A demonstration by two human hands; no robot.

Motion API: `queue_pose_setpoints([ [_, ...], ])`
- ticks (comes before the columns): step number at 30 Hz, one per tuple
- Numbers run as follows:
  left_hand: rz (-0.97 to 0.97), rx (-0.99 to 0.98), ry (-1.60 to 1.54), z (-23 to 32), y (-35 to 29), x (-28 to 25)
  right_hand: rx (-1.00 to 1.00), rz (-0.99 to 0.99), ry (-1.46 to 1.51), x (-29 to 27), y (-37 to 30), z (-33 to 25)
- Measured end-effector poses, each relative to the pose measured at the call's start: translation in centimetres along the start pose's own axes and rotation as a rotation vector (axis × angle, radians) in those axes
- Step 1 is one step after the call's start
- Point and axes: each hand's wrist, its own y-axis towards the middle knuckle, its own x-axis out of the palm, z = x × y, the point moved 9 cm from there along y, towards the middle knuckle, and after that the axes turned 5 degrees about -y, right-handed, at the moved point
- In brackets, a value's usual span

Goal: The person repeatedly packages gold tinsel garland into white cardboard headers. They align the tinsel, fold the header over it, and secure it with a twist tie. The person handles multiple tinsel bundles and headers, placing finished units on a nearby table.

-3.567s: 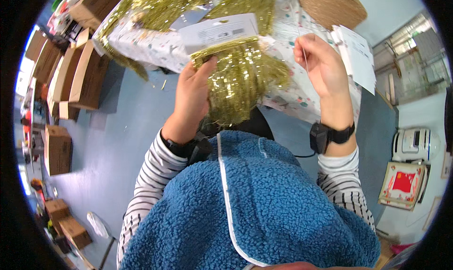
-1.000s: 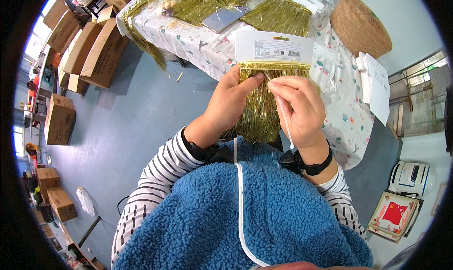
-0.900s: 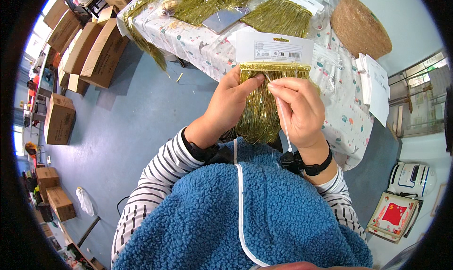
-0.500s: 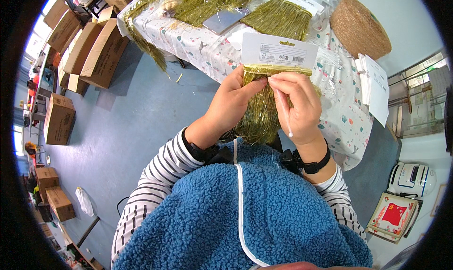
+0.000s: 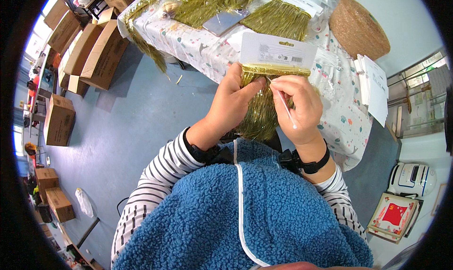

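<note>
- We see our left hand in the middle of the frame, fingers closed around the top of a bundle of gold tinsel, thumb pressed against its front.
- Our right hand sits just right of it, fingertips pinched on the same tinsel while gripping a thin white stick that slants down across the palm.
- The tinsel hangs between both hands and falls toward our blue fleece top at the bottom of the frame.
- A white card caps the tinsel, standing just above both hands.
- Behind the card, across the upper centre, we see a table under a patterned cloth, with more gold tinsel piled on it.
- A round straw-coloured spool sits at the upper right, and a stack of white cards lies below it.
- Cardboard boxes stand on the blue floor at the upper left.
</note>
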Motion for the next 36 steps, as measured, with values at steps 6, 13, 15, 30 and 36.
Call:
queue_pose_setpoints([
  [6,-0.029,0.049,0.195,0.6,0.0,0.2,-0.058,0.057,-0.019,-0.7,0.0,-0.5],
  [13,-0.014,0.070,0.049,1.0,0.0,0.8,-0.010,0.044,-0.030,-0.1,0.1,0.1],
  [15,-0.020,0.071,0.068,1.0,0.1,0.8,-0.020,0.045,-0.042,0.0,0.1,0.1],
  [30,-0.183,-0.119,-0.029,1.8,0.5,-0.8,0.150,0.027,0.123,-4.5,1.0,2.3],
  [36,-0.480,-0.010,0.300,6.9,-0.6,-1.4,0.630,-0.159,0.522,-5.4,1.2,7.0],
])
